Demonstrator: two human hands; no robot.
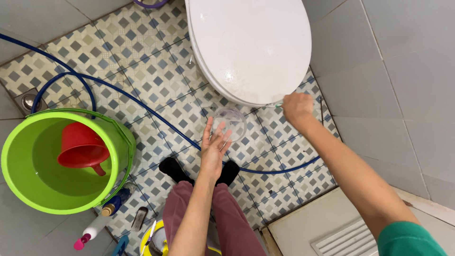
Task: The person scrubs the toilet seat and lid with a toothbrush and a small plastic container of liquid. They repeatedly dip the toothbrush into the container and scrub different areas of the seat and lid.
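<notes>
Left hand (214, 144) cups small clear plastic container (230, 122) from below, fingers spread, above patterned floor tiles (156, 85). Right hand (297, 107) fisted around thin toothbrush-like brush (274, 105), tip at rim of closed white toilet lid (251, 45). Blue hose (142, 106) snakes past. Green bucket (14, 185) holds red scoop (81, 146).

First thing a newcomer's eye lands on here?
Probably the white toilet lid, closed, filling the top centre, with the right hand at its front rim gripping something thin. Next the lime-green bucket at left, holding water and a floating red scoop. Between them, the left hand holds a clear round container over the patterned floor tiles, crossed by a blue hose.
</notes>
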